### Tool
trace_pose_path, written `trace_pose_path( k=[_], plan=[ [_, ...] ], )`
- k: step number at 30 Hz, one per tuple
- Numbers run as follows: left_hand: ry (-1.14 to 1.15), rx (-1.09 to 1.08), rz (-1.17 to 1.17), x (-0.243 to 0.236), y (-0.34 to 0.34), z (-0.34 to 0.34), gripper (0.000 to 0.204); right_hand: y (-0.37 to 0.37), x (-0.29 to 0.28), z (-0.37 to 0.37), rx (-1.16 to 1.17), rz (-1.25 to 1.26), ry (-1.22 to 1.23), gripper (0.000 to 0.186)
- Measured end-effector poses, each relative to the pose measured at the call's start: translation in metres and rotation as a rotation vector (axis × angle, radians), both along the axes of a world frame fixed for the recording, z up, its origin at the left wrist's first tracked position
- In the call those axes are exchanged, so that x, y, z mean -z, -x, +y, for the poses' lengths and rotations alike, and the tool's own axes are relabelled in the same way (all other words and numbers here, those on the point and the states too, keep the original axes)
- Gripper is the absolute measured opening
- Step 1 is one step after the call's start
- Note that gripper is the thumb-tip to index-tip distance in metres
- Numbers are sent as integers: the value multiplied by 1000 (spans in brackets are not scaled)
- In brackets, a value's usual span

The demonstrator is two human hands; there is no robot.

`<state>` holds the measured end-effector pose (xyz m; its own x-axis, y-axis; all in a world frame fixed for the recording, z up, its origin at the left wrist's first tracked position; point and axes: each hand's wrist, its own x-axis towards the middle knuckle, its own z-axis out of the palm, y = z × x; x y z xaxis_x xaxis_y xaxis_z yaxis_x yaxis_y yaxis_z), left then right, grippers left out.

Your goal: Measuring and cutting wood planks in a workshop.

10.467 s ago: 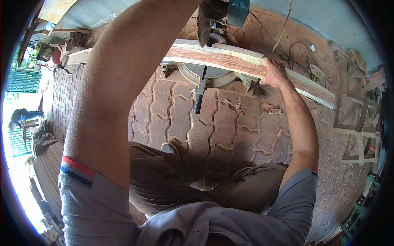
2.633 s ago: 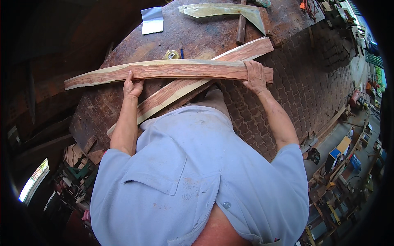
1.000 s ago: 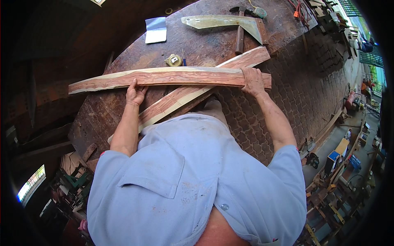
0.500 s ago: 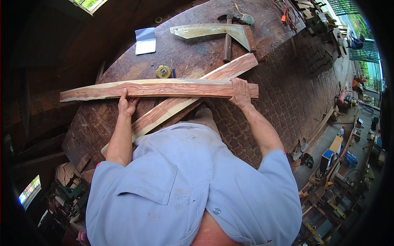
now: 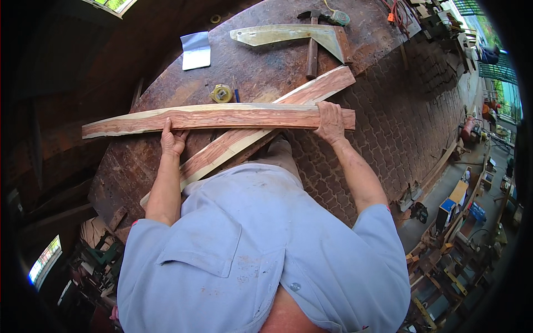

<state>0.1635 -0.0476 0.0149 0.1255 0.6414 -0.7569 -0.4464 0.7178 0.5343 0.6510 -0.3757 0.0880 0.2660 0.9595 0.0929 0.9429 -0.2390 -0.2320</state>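
A long reddish wooden board [image 5: 239, 117] with a pale edge lies across in front of me, held by both hands. My left hand [image 5: 173, 140] grips its near edge left of the middle, thumb on the face and the other fingers partly hidden beneath. Near the right end, my right hand [image 5: 331, 122] is closed over the board with the fingers on top. Under it a second wooden board [image 5: 222, 150] runs slantwise from lower left to upper right, crossing the first. A yellow tape measure [image 5: 221, 94] and a blue-handled screwdriver-like tool [image 5: 236, 95] lie just beyond the boards.
On the brown worktable [image 5: 261, 61] lie a folded paper [image 5: 196, 51], a large try square [image 5: 288, 32], a hammer [image 5: 312, 58] and a green tape measure [image 5: 340, 18]. Paving blocks [image 5: 383, 133] cover the floor at right. Tools and timber [image 5: 444, 238] clutter the far right.
The view has shifted slightly, so the table things sit a little differently in it. Both hands keep the same hold on the upper board.
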Motion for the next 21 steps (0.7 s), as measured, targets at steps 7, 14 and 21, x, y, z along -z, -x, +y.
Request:
trace_pose_path(
  k=[7, 14, 21],
  plan=[
    [0, -6, 9, -3, -2, -2, 35, -1, -8, 4, -23, 17, 69, 87],
    [-5, -10, 15, -5, -2, -1, 41, 5, -7, 2, -2, -12, 34, 92],
    [4, 3, 25, -4, -1, 0, 42, 7, -7, -2, -9, -1, -5, 90]
  ],
)
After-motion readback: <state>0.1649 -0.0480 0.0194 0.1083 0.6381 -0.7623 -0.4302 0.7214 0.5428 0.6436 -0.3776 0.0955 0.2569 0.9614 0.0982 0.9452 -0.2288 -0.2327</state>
